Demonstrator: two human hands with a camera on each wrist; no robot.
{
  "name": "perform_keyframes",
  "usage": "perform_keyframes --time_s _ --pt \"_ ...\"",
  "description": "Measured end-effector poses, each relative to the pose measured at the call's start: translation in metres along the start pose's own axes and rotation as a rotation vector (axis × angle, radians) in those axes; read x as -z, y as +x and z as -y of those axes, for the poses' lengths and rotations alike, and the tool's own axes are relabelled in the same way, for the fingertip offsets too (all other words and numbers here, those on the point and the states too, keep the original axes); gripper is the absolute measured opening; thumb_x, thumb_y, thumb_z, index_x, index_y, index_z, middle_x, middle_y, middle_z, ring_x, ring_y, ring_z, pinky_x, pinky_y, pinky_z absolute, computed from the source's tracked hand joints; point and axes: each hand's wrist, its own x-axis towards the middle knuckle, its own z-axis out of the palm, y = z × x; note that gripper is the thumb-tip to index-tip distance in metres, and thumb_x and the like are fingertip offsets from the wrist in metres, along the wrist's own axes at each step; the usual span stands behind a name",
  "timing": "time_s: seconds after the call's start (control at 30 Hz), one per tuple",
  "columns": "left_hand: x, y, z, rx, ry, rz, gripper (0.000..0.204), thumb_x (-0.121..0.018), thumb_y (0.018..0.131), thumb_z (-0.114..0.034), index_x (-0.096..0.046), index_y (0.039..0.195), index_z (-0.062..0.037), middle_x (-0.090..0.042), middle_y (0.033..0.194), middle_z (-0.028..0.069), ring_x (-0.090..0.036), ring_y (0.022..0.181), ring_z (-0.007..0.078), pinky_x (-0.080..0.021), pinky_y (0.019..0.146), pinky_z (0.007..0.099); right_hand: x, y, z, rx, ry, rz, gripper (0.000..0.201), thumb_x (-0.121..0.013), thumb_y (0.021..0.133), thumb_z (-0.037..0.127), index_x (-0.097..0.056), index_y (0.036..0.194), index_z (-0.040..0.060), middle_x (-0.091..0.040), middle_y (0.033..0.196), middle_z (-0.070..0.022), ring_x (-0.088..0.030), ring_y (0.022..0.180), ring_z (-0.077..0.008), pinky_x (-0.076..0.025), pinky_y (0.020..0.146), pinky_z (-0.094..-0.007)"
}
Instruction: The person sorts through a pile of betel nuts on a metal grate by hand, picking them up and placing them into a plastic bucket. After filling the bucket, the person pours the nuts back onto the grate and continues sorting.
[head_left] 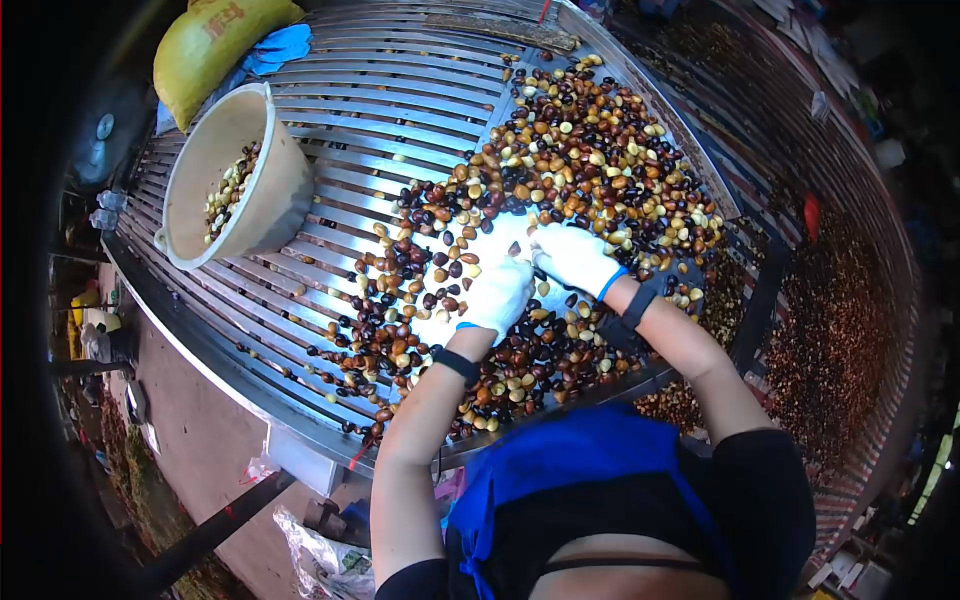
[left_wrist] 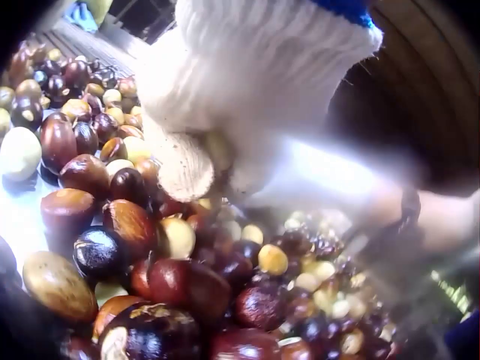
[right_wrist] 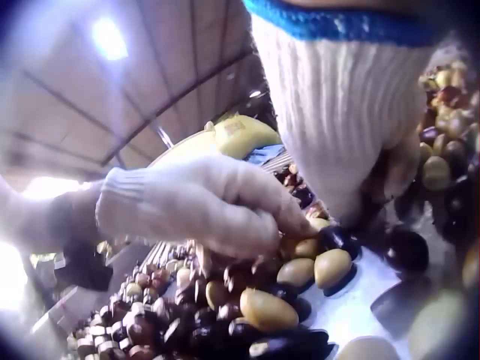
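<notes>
Glossy oval nuts in brown, near-black and pale yellow (head_left: pixel 560 160) lie heaped around both hands on a slatted metal table. My left hand (head_left: pixel 500 295), in a white knit glove, is low among them with fingers bent. In the left wrist view a pale nut (left_wrist: pixel 217 150) shows between its thumb and fingers. Beside it, my gloved right hand (head_left: pixel 575 258) reaches in from the right, fingers down at a bright patch of tabletop. Dark nuts (right_wrist: pixel 339 241) lie right at its fingertips in the right wrist view; I cannot tell whether it holds one.
A pale bucket (head_left: pixel 285 180) partly filled with nuts stands tilted at the left of the slatted table (head_left: pixel 380 85). Behind it lie a yellow sack (head_left: pixel 215 50) and a blue glove (head_left: pixel 280 48). A raised metal edge (head_left: pixel 670 120) borders the heap; more nuts (head_left: pixel 830 330) spread beyond, at right.
</notes>
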Motion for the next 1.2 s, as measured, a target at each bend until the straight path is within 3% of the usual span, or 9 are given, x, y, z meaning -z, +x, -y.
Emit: perform_keyframes --time_s 0.1,0.13,0.27,0.4,0.53,0.73,0.8,1.0,1.2 --pt "-0.012 0.01 0.001 -0.073 0.225 -0.099 0.009 -0.06 0.086 -0.01 -0.06 0.091 -0.0031 -0.062 0.09 0.025 -0.067 0.075 0.0408 -0.054 0.062 0.0485 0.036 -0.028 -0.014 -0.291 0.938 0.231 0.018 -0.06 0.093 0.019 -0.065 0.104 0.0054 -0.067 0.087 -0.0104 -0.068 0.077 -0.0241 -0.051 0.059 -0.0352" --pt "-0.013 0.015 0.007 -0.223 0.293 -0.227 0.004 -0.064 0.077 -0.007 -0.061 0.08 -0.0058 -0.057 0.071 0.0103 -0.063 0.06 0.0232 -0.049 0.047 0.0391 0.033 -0.044 -0.032 -0.36 1.481 0.256 0.015 -0.059 0.095 0.015 -0.063 0.104 0.0036 -0.066 0.086 -0.0077 -0.069 0.078 -0.0207 -0.051 0.058 -0.0303" --pt "-0.025 0.012 0.006 -0.153 0.89 -0.208 0.003 -0.062 0.078 -0.005 -0.063 0.081 -0.0059 -0.053 0.068 0.0058 -0.062 0.056 0.019 -0.046 0.041 0.0365 0.068 -0.097 -0.007 -0.356 1.866 0.355 0.024 -0.06 0.096 0.012 -0.056 0.116 0.002 -0.06 0.109 -0.0069 -0.067 0.08 -0.0154 -0.061 0.057 -0.0287" --pt "-0.021 0.022 0.018 -0.036 0.198 -0.059 0.015 -0.068 0.082 -0.015 -0.064 0.081 -0.0015 -0.066 0.078 0.0197 -0.07 0.073 0.0356 -0.056 0.062 0.0439 0.036 -0.123 0.041 -0.515 1.498 0.625 0.044 -0.065 0.091 0.01 -0.052 0.131 -0.0042 -0.064 0.105 -0.0107 -0.071 0.084 -0.0208 -0.064 0.057 -0.0318" --pt "0.045 0.004 -0.016 0.51 -0.634 0.307 0.016 -0.066 0.083 -0.02 -0.07 0.091 -0.0067 -0.065 0.067 0.0027 -0.062 0.054 0.0114 -0.049 0.048 0.0268 -0.022 -0.131 0.077 -0.408 1.613 0.913 0.033 -0.063 0.092 0.014 -0.057 0.121 0.0001 -0.064 0.092 -0.0075 -0.065 0.071 -0.0174 -0.056 0.05 -0.0318" --pt "0.071 -0.092 -0.028 0.389 -0.776 1.129 0.02 -0.067 0.081 -0.018 -0.073 0.098 -0.0087 -0.065 0.069 0.0015 -0.057 0.051 0.0089 -0.048 0.047 0.0247 -0.012 -0.134 0.047 -0.436 1.715 1.053 0.039 -0.053 0.097 0.022 -0.054 0.131 0.0041 -0.061 0.092 -0.0037 -0.062 0.078 -0.0148 -0.056 0.06 -0.0286" --pt "0.046 -0.118 -0.022 0.412 -0.604 1.175 0.028 -0.066 0.081 -0.018 -0.075 0.105 -0.008 -0.067 0.071 0.0021 -0.059 0.054 0.0109 -0.049 0.048 0.0268 0.004 -0.139 0.055 -0.557 1.722 0.917 0.045 -0.06 0.094 0.02 -0.053 0.135 0.0022 -0.064 0.094 -0.0065 -0.068 0.084 -0.0176 -0.055 0.054 -0.0294" --pt "0.022 -0.072 -0.008 0.234 -0.673 0.855 0.022 -0.065 0.081 -0.016 -0.077 0.098 -0.0082 -0.069 0.07 0.0018 -0.061 0.058 0.0079 -0.049 0.051 0.0251 -0.016 -0.139 0.055 -0.402 1.31 0.878 0.038 -0.056 0.097 0.016 -0.06 0.133 0.0058 -0.064 0.092 -0.0035 -0.063 0.073 -0.009 -0.052 0.052 -0.0238" --pt "0.021 -0.006 -0.007 0.488 -0.926 0.34 0.015 -0.059 0.089 -0.007 -0.066 0.101 -0.0055 -0.064 0.074 0.0017 -0.061 0.057 0.0086 -0.047 0.045 0.0228 0.026 -0.157 0.006 -0.644 1.01 0.24 0.042 -0.051 0.095 0.019 -0.063 0.135 0.0173 -0.067 0.09 -0.004 -0.062 0.058 -0.0113 -0.053 0.046 -0.026"
